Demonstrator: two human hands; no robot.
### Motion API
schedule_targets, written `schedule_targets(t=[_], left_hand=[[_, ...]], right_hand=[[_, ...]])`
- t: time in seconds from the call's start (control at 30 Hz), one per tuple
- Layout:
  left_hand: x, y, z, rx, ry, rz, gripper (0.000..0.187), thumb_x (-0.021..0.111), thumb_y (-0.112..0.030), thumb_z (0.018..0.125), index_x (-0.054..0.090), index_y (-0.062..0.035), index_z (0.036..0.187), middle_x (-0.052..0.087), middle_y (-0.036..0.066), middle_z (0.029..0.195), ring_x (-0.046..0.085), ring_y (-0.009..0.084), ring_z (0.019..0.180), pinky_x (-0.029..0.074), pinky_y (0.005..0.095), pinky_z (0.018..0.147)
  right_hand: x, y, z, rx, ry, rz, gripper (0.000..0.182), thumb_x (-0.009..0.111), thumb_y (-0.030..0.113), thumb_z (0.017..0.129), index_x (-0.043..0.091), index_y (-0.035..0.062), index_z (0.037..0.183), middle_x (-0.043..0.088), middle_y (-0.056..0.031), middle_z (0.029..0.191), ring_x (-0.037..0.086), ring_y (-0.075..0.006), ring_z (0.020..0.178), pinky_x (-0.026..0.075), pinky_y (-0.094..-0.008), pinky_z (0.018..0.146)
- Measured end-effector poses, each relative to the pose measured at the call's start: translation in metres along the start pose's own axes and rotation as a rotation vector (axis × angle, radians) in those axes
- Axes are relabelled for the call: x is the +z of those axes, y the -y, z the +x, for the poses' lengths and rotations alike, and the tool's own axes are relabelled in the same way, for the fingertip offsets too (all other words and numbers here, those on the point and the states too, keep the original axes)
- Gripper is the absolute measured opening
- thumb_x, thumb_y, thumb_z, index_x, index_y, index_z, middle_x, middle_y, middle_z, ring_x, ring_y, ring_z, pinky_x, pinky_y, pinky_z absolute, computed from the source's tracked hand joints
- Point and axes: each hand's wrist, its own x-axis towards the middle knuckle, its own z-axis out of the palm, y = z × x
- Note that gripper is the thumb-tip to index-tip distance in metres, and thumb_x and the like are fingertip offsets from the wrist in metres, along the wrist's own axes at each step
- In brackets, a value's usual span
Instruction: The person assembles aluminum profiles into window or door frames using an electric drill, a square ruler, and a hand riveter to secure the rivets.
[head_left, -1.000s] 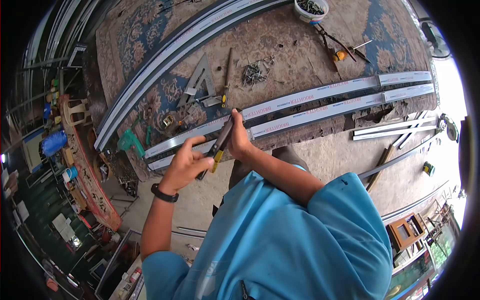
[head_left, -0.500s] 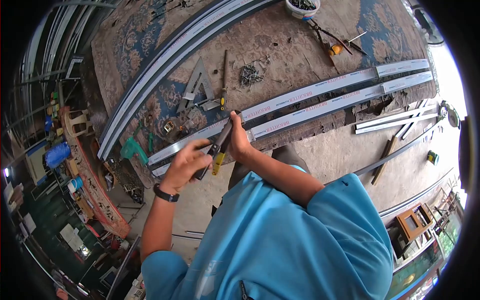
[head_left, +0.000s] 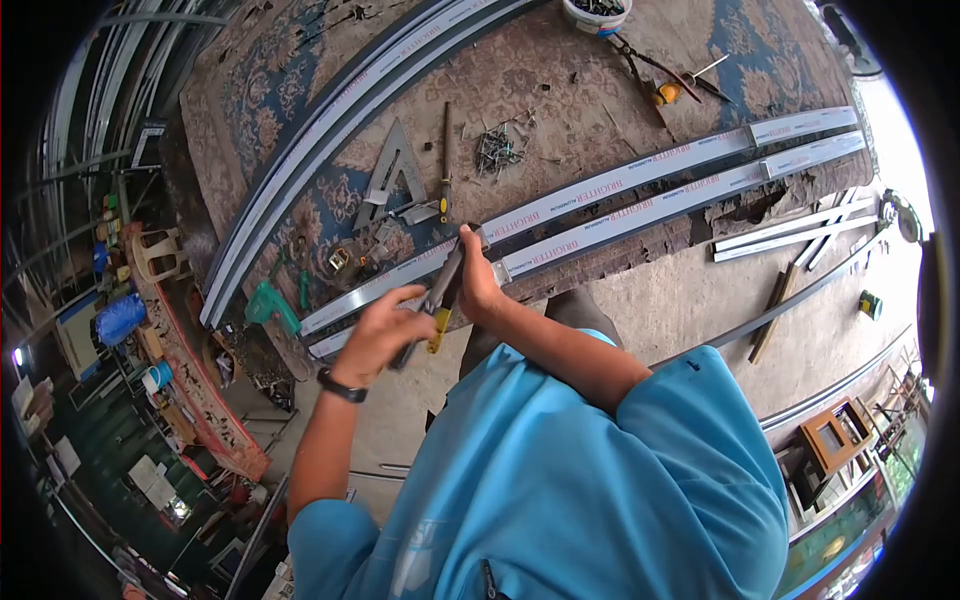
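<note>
My right hand is closed around a long dark tool with a yellow part near its lower end; its exact kind does not show. The tool slants down toward my body, at the near edge of the carpeted table. Beside its lower end is my left hand, slightly blurred, fingers apart. Behind my right hand lie two white-and-grey aluminium profiles printed "BRIGHTER". A metal square and a screwdriver rest just beyond, near a pile of rivets.
Long curved-looking profiles lie at the table's left. A tub of small parts and red-handled pliers are toward the back. A green tool sits at the left corner. More profiles lie on the right floor.
My left hand has shifted slightly right and its fingers have loosened from the tool's lower end. My right hand stays in nearly the same place.
</note>
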Motion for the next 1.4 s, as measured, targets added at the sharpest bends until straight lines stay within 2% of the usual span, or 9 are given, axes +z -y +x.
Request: schedule_targets(t=[0.1, 0.23, 0.43, 0.53, 0.63, 0.77, 1.0, 1.23, 1.4], left_hand=[[-0.003, 0.089, 0.030, 0.381, -0.189, 0.160, 0.077, 0.087, -0.041, 0.086, 0.056, 0.0070, 0.138, 0.075, 0.013, 0.086, 0.074, 0.0267, 0.089, 0.058, 0.0455, 0.077], [0.026, 0.086, 0.039, -0.054, -0.015, 0.472, 0.051, 0.085, -0.035, 0.090, 0.068, 0.0039, 0.118, 0.073, 0.008, 0.095, 0.071, 0.0218, 0.089, 0.055, 0.0392, 0.085], [0.037, 0.114, 0.055, 0.087, -0.267, 0.576, 0.047, 0.082, -0.043, 0.088, 0.070, 0.0020, 0.089, 0.074, 0.019, 0.082, 0.072, 0.0424, 0.079, 0.055, 0.0491, 0.076], [0.032, 0.100, 0.048, 0.149, -0.244, 0.762, 0.049, 0.081, -0.041, 0.091, 0.069, 0.0031, 0.108, 0.073, 0.015, 0.077, 0.072, 0.0323, 0.070, 0.056, 0.0434, 0.069], [0.015, 0.008, 0.002, -0.085, 0.033, 0.156, 0.062, 0.081, -0.036, 0.093, 0.058, 0.0046, 0.135, 0.073, 0.008, 0.077, 0.071, 0.0182, 0.068, 0.056, 0.0334, 0.064], [0.009, 0.064, 0.017, 0.207, -0.128, 0.204, 0.089, 0.087, -0.031, 0.088, 0.037, 0.0062, 0.153, 0.066, 0.018, 0.125, 0.068, 0.0210, 0.108, 0.056, 0.0336, 0.091], [0.046, 0.128, 0.062, 0.167, -0.357, 0.476, 0.049, 0.084, -0.045, 0.091, 0.065, -0.0003, 0.084, 0.058, 0.004, 0.064, 0.055, 0.0168, 0.063, 0.048, 0.0377, 0.061], [0.007, 0.105, -0.002, 0.545, -0.390, 0.760, 0.048, 0.079, -0.042, 0.094, 0.066, 0.0031, 0.102, 0.061, 0.011, 0.069, 0.062, 0.0277, 0.060, 0.051, 0.0414, 0.061], [-0.048, -0.010, -0.120, -0.153, 0.058, -0.203, 0.028, 0.065, -0.025, 0.104, 0.062, -0.0035, 0.123, 0.055, -0.002, 0.070, 0.052, 0.0077, 0.054, 0.046, 0.0257, 0.050]], right_hand=[[-0.004, 0.001, 0.006, 0.003, -0.015, -0.027, 0.051, 0.057, 0.064, 0.100, 0.054, 0.0141, 0.090, 0.052, -0.0032, 0.078, 0.054, -0.0200, 0.073, 0.046, -0.0373, 0.070], [-0.006, 0.001, 0.008, 0.031, 0.017, -0.050, 0.053, 0.056, 0.067, 0.099, 0.052, 0.0152, 0.086, 0.050, -0.0022, 0.076, 0.051, -0.0204, 0.070, 0.044, -0.0380, 0.068], [-0.009, -0.001, 0.010, 0.071, 0.013, -0.056, 0.053, 0.056, 0.067, 0.098, 0.051, 0.0159, 0.086, 0.049, -0.0012, 0.075, 0.049, -0.0200, 0.069, 0.042, -0.0373, 0.066], [-0.009, -0.006, 0.004, 0.045, 0.005, -0.045, 0.052, 0.057, 0.066, 0.099, 0.052, 0.0159, 0.086, 0.050, -0.0013, 0.075, 0.051, -0.0197, 0.070, 0.043, -0.0373, 0.067], [-0.007, -0.001, 0.005, 0.002, 0.024, -0.049, 0.051, 0.058, 0.064, 0.100, 0.052, 0.0158, 0.085, 0.051, -0.0022, 0.075, 0.052, -0.0195, 0.069, 0.044, -0.0373, 0.067], [-0.003, 0.003, -0.001, 0.020, 0.030, -0.007, 0.053, 0.059, 0.065, 0.098, 0.052, 0.0146, 0.085, 0.050, -0.0038, 0.073, 0.052, -0.0204, 0.069, 0.045, -0.0385, 0.066], [-0.003, 0.004, 0.003, 0.047, 0.033, 0.025, 0.054, 0.062, 0.067, 0.095, 0.053, 0.0147, 0.086, 0.050, -0.0025, 0.075, 0.050, -0.0206, 0.069, 0.043, -0.0374, 0.066], [0.022, -0.034, -0.022, -0.243, 0.193, -0.373, 0.061, 0.050, 0.069, 0.105, 0.062, 0.0093, 0.109, 0.055, -0.0018, 0.093, 0.051, -0.0149, 0.088, 0.042, -0.0319, 0.081], [0.014, -0.033, -0.028, -0.261, 0.445, -0.975, 0.058, 0.043, 0.054, 0.114, 0.060, -0.0009, 0.117, 0.058, -0.0064, 0.105, 0.053, -0.0181, 0.102, 0.045, -0.0349, 0.098]])
